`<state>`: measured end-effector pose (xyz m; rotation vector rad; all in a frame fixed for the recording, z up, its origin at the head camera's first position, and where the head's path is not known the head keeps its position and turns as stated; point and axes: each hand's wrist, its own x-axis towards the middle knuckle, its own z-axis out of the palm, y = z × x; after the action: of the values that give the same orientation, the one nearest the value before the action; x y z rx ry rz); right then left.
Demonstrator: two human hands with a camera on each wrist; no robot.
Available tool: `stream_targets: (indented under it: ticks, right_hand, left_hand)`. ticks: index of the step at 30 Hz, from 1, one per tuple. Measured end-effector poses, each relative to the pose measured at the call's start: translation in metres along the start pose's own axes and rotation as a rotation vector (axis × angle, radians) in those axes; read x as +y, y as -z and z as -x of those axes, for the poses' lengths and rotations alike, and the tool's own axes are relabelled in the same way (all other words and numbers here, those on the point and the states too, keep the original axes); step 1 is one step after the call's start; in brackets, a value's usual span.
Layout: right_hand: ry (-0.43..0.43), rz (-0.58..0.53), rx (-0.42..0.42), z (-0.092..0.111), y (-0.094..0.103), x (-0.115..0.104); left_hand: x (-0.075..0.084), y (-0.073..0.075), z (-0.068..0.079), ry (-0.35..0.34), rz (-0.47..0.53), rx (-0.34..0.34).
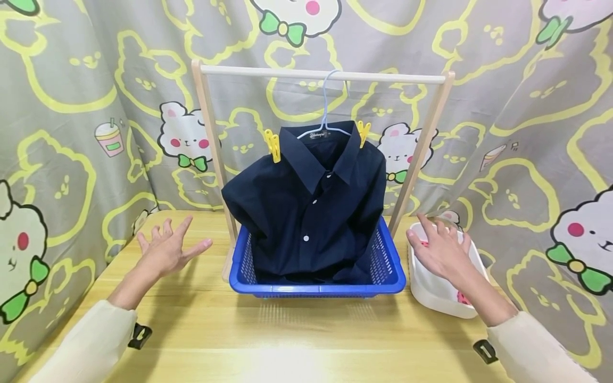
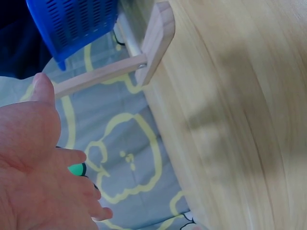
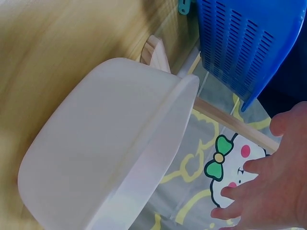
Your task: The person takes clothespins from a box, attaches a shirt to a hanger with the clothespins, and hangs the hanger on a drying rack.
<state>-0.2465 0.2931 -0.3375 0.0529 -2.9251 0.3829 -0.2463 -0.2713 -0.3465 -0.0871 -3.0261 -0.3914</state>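
A dark navy shirt point(image 1: 287, 213) with white buttons hangs on a light blue hanger point(image 1: 325, 106), its lower part inside a blue basket point(image 1: 316, 289). One yellow clothespin point(image 1: 273, 146) is on its left shoulder and another yellow clothespin point(image 1: 364, 133) on its right. To the left of the basket, my left hand point(image 1: 165, 250) is held above the table, fingers spread and holding nothing. My right hand point(image 1: 442, 250) hovers over a white bin point(image 1: 431, 303), fingers spread and likewise holding nothing. Part of the bin's inside is hidden beneath that hand.
The hanger hooks over the white rail point(image 1: 268, 72) of a wooden rack standing around the basket. Pink-red items point(image 1: 462, 298) show inside the bin. Black buckles lie beside both sleeves. A patterned curtain point(image 1: 527, 133) encloses the wooden table point(image 1: 287, 340).
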Motion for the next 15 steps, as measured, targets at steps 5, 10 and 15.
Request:
stream_targets:
  ticks: [5,10,15]
  right_hand:
    - [0.169,-0.036,-0.043,-0.046,-0.022,-0.041]
    - [0.338,-0.089,-0.095,-0.08,-0.049,-0.094]
    - [0.487,-0.152,-0.162,-0.1,-0.077,-0.148]
  left_hand:
    - [-0.033,0.016,0.054,0.162,-0.02,0.047]
    - [-0.059,0.034,0.115,0.342,-0.062,0.073]
    - [-0.072,0.048,0.18,0.502,-0.124,0.108]
